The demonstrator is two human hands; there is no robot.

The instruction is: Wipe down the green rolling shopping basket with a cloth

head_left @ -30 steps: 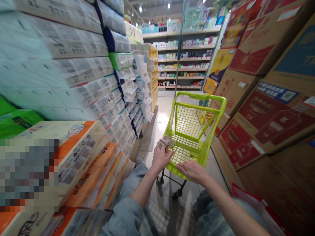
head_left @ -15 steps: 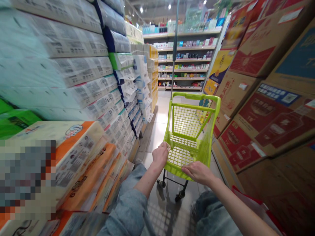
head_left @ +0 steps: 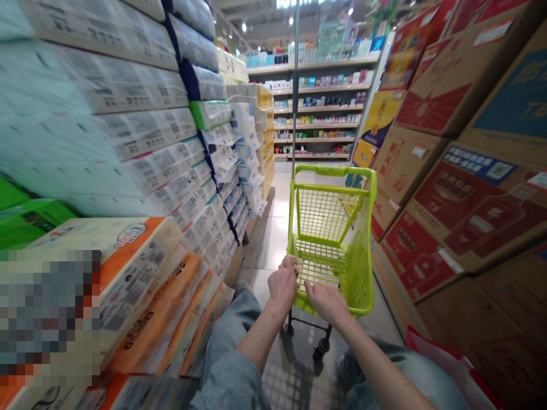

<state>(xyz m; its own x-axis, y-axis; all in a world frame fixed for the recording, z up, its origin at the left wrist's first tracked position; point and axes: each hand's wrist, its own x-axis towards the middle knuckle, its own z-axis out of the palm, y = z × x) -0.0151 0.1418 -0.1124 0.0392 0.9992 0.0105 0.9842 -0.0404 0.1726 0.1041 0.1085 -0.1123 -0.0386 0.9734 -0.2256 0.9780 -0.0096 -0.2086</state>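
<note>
A lime-green child-size shopping cart (head_left: 365,256) with a lattice plastic basket stands in front of me, its inside bare. My left hand (head_left: 282,282) is closed at the basket's near left corner, with a small pale, crumpled cloth (head_left: 298,263) showing at its fingers. Close by on the right, my right hand (head_left: 328,302) wraps over the basket's near rim, thumb up; its fingertips are hidden. A thin pole (head_left: 294,97) rises from the cart's left side. Black caster wheels (head_left: 320,348) show below.
Stacked tissue packs (head_left: 141,136) line the left side, with orange-and-cream packs (head_left: 141,273) close by my left leg. Cardboard cartons (head_left: 474,193) are piled along the right. A product shelf (head_left: 320,88) closes the far end of the tiled aisle (head_left: 271,245).
My right hand has moved left along the near rim, closer to my left hand. The cart sits slightly further left and lower in view. The cloth is still at my left fingers.
</note>
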